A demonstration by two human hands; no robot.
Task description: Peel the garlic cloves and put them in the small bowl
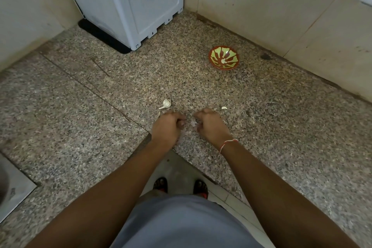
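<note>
Left hand (168, 125): low over the speckled stone counter (80, 110), fingers curled in; whether they grip anything I cannot tell.
Right hand (209, 125): just beside the left, at its 3 o'clock, fingers curled round a small pale scrap of garlic skin (193, 123) that shows between the two hands.
Garlic piece (166, 103): white, with a stalk, lying on the counter at 12 o'clock from the left hand, close to it.
Loose clove (224, 107): on the counter at 1 o'clock from the right hand.
Small bowl (223, 60): red with a green pattern, well apart at 1 o'clock, near the wall; something pale lies inside.
White appliance (128, 2): in the corner at 11 o'clock.
Red-and-white thread (228, 144): round the right wrist.
</note>
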